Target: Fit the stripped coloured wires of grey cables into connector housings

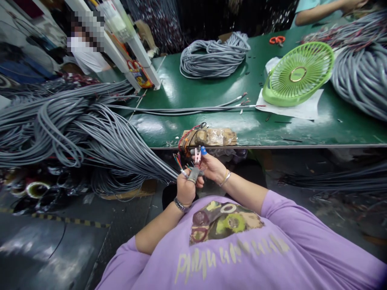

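My left hand [186,188] is closed around the end of a grey cable, where thin coloured wires [177,161] fan out above the fist. Grey wrapping [194,174] covers its thumb. Close beside it, my right hand [212,167] is closed on a small pale pink forked piece [197,156], perhaps a clip; its exact kind is unclear. A blue cover [203,150] sits on one right fingertip. Both hands are just below the front edge of the green table [169,129]. A worn wooden block [222,137] with red and black leads lies at that edge, just beyond my hands.
A large bundle of grey cables [90,125] drapes over the left side. Several stripped cable ends [217,108] lie across the table. Farther back are a cable coil [208,60], orange-handled scissors [277,40] and a green fan [302,74]. A co-worker's arm [320,12] shows at the far right.
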`<state>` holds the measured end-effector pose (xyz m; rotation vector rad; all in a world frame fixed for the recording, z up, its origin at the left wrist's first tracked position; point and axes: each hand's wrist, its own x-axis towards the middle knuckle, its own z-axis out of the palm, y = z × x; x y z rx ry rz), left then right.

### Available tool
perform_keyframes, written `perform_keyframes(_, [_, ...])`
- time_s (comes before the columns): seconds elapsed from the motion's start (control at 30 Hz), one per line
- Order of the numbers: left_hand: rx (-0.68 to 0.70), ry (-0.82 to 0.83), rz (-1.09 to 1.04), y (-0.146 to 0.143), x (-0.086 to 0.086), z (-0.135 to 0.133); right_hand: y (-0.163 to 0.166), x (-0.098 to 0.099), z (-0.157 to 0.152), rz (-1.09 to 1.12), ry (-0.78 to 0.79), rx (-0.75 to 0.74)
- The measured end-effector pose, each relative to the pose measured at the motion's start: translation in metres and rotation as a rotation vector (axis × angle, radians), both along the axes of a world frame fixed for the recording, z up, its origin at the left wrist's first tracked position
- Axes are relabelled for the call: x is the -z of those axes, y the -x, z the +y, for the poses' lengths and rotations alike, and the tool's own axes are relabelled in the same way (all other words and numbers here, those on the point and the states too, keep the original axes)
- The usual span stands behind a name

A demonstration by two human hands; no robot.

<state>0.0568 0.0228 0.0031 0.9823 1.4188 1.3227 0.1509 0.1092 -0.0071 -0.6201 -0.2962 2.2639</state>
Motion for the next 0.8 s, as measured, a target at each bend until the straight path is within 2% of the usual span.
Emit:
perform_keyframes(0.13, [0.034,-0.001,0.04,0.001,0.003,0.0,0.001,0.001,0.0,0.007,0.013,-0.011])
perform_keyframes(0.33, [0.018,-0.009,-0.016,0.001,-0.002,-0.005,-0.004,0.002,-0.004,0.064,0.035,-0.024])
perform_keyframes(0.57, [-0.026,-0.071,-0.011,0.006,-0.005,-0.012,-0.01,-0.001,-0.001,0.022,-0.032,-0.091])
perform_keyframes(0.7, [-0.07,-0.071,-0.007,0.005,-0.002,-0.008,-0.009,-0.001,-0.002,-0.067,-0.086,-0.028])
perform_keyframes(0.8, [-0.082,-0.063,-0.005,0.004,-0.002,-0.005,-0.008,0.001,-0.006,-0.185,-0.235,0.103])
